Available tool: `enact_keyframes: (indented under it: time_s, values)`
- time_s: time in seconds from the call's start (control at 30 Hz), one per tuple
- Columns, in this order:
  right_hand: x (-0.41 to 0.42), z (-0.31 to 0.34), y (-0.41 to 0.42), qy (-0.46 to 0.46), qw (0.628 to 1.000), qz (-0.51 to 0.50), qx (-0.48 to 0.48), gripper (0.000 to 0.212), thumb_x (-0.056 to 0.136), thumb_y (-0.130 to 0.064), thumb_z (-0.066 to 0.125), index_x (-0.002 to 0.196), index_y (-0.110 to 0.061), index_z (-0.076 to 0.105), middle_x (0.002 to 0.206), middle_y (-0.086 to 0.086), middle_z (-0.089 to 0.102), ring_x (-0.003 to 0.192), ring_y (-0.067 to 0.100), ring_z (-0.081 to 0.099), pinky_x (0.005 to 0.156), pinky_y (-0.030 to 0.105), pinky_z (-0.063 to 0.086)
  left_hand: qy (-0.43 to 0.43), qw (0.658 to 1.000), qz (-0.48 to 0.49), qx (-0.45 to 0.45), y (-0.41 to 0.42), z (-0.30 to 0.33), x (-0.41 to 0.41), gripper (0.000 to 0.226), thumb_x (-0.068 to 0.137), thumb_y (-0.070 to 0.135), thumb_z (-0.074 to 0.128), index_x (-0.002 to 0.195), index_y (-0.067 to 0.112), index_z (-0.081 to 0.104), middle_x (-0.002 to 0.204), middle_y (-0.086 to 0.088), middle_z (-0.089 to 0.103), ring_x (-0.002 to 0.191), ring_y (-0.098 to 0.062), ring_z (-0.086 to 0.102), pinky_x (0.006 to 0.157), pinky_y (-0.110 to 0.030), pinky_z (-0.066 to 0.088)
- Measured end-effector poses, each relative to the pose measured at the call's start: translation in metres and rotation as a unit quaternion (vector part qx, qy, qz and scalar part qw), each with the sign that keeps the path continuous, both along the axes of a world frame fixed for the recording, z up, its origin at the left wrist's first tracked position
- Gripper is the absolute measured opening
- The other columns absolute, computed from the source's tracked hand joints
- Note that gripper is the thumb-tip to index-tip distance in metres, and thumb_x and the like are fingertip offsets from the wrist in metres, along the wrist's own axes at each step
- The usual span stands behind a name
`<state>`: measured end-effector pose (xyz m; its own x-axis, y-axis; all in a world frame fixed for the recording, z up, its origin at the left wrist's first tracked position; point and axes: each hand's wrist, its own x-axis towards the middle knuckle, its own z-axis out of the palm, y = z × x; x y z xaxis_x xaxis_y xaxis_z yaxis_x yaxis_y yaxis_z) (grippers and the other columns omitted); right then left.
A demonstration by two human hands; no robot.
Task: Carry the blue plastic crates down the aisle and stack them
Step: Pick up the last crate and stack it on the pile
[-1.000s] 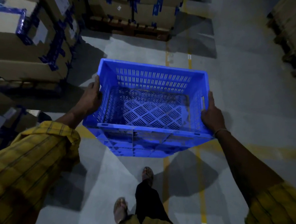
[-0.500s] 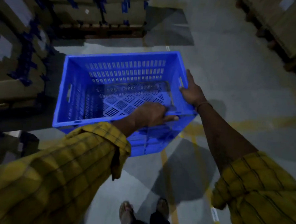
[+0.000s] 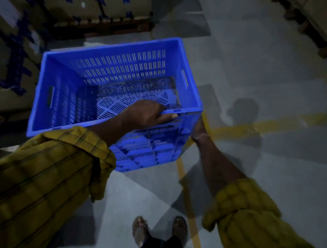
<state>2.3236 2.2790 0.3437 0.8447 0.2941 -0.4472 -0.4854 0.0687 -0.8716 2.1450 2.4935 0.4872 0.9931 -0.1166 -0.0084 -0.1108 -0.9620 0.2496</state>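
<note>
Feet (image 3: 159, 231): in sandals on grey floor (image 3: 269, 176), beside a yellow line (image 3: 191, 225); blurred, likely mid-stride.
Left hand (image 3: 147, 114): clamped over the crate's near rim close to the right corner, thumb lying along the edge. Half a second ago already there; a second ago out on the left side wall.
Right hand (image 3: 197, 130): dropped from the right-side rim to just under the near right corner; mostly hidden by the crate, so cannot tell whether fingers are closed on it or only propping it.
Crate (image 3: 112, 77): blue, empty, held off the floor ahead of the body, swung left and tilted compared with a second ago.
Meaning: grip regrouped at one corner, probably a shift to an easier carry or a turn; carrying stage, no stacking begun.
Cartons (image 3: 14, 64): stacked on the left, near the crate's far-left side.
Pallet (image 3: 114, 26): ahead, under more cartons.
Other crates: none in sight.
</note>
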Motion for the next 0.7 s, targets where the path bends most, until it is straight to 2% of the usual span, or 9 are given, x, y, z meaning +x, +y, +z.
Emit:
enact_keyframes:
  time_s: [0.1,0.2,0.27,0.33,0.4,0.47,0.57,0.63,0.7]
  values:
    - [-0.028,-0.004,0.009,0.009,0.993,0.120,-0.017,0.052,0.099,-0.044,0.054,0.139,-0.013,0.052,0.123,0.003,0.063,0.097,0.014,0.064,0.093,0.040,0.053,-0.002,1.000,0.002,-0.004,0.000,0.005,0.000,0.075,0.089,0.077,0.024,0.074,0.013,0.058,0.053,0.003,0.038,0.054,-0.032,0.045,0.056,-0.033,0.029]
    - [-0.013,0.014,-0.002,0.022,0.993,0.110,-0.025,0.051,0.090,-0.058,0.061,0.130,-0.027,0.056,0.125,-0.010,0.061,0.094,0.001,0.060,0.079,0.020,0.046,-0.009,1.000,0.006,0.009,-0.001,0.003,-0.001,0.069,0.092,0.074,0.028,0.073,0.014,0.056,0.058,-0.001,0.043,0.061,-0.034,0.056,0.056,-0.033,0.033]
    - [-0.005,0.007,-0.002,0.026,0.999,0.027,-0.030,0.029,0.102,-0.043,0.050,0.128,-0.032,0.052,0.108,-0.020,0.061,0.088,-0.003,0.059,0.073,0.012,0.043,-0.005,1.000,0.006,0.013,-0.001,0.002,-0.001,0.066,0.093,0.073,0.030,0.071,0.016,0.053,0.060,-0.003,0.046,0.061,-0.033,0.056,0.055,-0.034,0.037]
    - [-0.024,-0.003,0.012,0.002,0.998,0.023,-0.057,0.032,0.104,-0.042,0.045,0.126,-0.025,0.060,0.114,-0.009,0.065,0.100,0.009,0.062,0.088,0.031,0.051,-0.001,1.000,0.008,0.002,0.003,0.001,-0.001,0.061,0.095,0.071,0.032,0.070,0.018,0.053,0.059,-0.003,0.047,0.058,-0.031,0.054,0.054,-0.035,0.040]
    - [-0.036,-0.041,0.022,0.014,0.993,0.119,0.009,0.051,0.097,-0.056,0.050,0.132,-0.021,0.062,0.129,0.007,0.065,0.114,0.029,0.062,0.096,0.052,0.051,-0.001,1.000,0.005,0.000,0.003,0.001,-0.001,0.059,0.097,0.069,0.034,0.071,0.020,0.054,0.060,-0.003,0.047,0.057,-0.032,0.052,0.054,-0.038,0.043]
    - [-0.052,-0.014,0.019,0.037,0.985,0.166,0.004,0.057,0.089,-0.058,0.056,0.126,-0.016,0.063,0.120,0.012,0.067,0.104,0.035,0.064,0.084,0.049,0.056,-0.003,1.000,0.003,0.009,0.001,0.002,0.001,0.056,0.098,0.067,0.034,0.071,0.021,0.052,0.060,-0.002,0.045,0.058,-0.032,0.050,0.055,-0.037,0.040]
    - [-0.050,0.042,0.008,0.096,0.980,0.173,-0.015,0.043,0.091,-0.054,0.061,0.109,-0.016,0.070,0.104,0.014,0.067,0.089,0.033,0.063,0.065,0.038,0.056,-0.007,1.000,0.013,0.013,0.000,0.003,0.000,0.055,0.097,0.067,0.035,0.069,0.022,0.049,0.062,-0.008,0.054,0.062,-0.035,0.056,0.055,-0.037,0.039]
    - [-0.040,0.053,0.004,0.078,0.981,0.177,0.011,0.050,0.086,-0.060,0.065,0.111,-0.018,0.073,0.106,0.014,0.068,0.093,0.034,0.064,0.072,0.041,0.058,-0.010,1.000,0.015,0.019,-0.001,0.002,-0.001,0.056,0.097,0.067,0.035,0.070,0.021,0.051,0.067,-0.012,0.061,0.066,-0.036,0.060,0.057,-0.038,0.041]
    - [-0.030,0.078,0.008,0.006,0.986,0.165,0.008,0.058,0.095,-0.061,0.051,0.133,-0.018,0.062,0.129,0.011,0.065,0.114,0.032,0.064,0.093,0.047,0.055,-0.011,1.000,0.019,0.018,-0.002,0.003,-0.002,0.056,0.096,0.068,0.035,0.070,0.021,0.051,0.068,-0.013,0.061,0.068,-0.037,0.061,0.058,-0.038,0.042]
